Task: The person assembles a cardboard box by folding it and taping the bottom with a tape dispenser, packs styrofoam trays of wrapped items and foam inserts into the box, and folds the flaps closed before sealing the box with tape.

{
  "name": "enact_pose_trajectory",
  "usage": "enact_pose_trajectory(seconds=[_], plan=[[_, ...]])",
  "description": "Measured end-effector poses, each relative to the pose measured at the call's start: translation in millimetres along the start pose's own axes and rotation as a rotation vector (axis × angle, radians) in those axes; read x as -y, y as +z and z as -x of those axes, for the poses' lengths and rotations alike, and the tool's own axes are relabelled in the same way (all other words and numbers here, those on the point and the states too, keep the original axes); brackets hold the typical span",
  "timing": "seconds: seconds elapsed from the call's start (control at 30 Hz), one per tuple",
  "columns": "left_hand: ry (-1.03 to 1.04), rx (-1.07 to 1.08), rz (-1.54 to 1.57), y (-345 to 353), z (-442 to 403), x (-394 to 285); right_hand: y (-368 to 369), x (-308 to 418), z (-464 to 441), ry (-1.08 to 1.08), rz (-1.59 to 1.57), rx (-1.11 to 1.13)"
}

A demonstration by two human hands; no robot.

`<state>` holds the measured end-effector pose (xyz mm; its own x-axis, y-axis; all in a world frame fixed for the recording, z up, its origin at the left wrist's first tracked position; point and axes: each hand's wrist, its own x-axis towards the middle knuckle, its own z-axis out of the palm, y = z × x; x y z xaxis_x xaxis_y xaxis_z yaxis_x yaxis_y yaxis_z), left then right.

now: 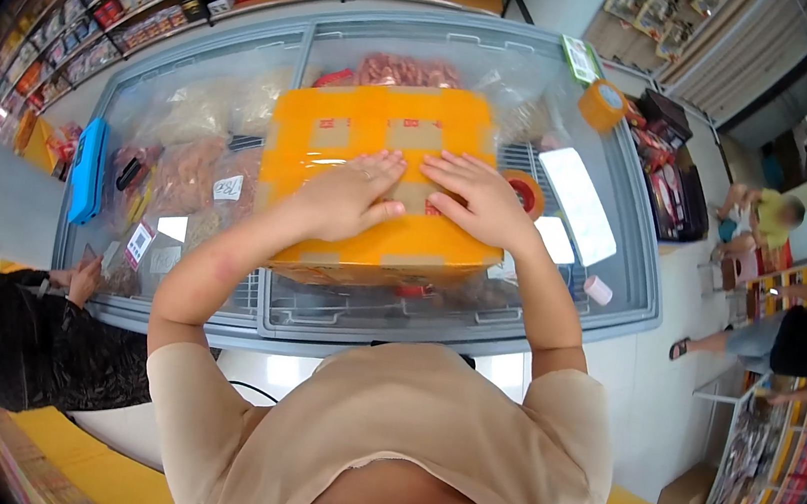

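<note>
A cardboard box (399,126), largely wrapped in yellow packing tape, rests on the glass top of a chest freezer (352,339). My left hand (356,191) lies flat on the box's upper face, fingers stretched out. Beside it, my right hand (480,199) is also spread flat on the box, holding nothing. The two hands are slightly apart, fingertips angled toward each other. Just right of the box sits a roll of tape (528,195), partly hidden by the box and my right hand.
Another tape roll (603,105) stands at the freezer's back right. A white sheet (578,206) and a small pinkish cylinder (598,290) lie on the right side. A blue case (88,171) is on the left edge. A person (60,341) stands at left; others are at right.
</note>
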<state>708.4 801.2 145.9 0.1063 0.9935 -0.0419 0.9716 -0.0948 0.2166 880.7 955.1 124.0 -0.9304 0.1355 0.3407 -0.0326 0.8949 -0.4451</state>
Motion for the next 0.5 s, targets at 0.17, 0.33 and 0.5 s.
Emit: enact_pose_trajectory(seconds=[0.17, 0.33, 0.5], plan=[[-0.202, 0.174, 0.278, -25, -5, 0, 0, -5, 6, 0.135, -0.342, -0.136], [-0.153, -0.429, 1.039, -12, 35, 15, 24, -48, 58, 0.393, -0.954, -0.975], [-0.419, -0.838, 0.745, 22, 122, 10, 60, -128, 197, 0.891, 0.324, -0.787]])
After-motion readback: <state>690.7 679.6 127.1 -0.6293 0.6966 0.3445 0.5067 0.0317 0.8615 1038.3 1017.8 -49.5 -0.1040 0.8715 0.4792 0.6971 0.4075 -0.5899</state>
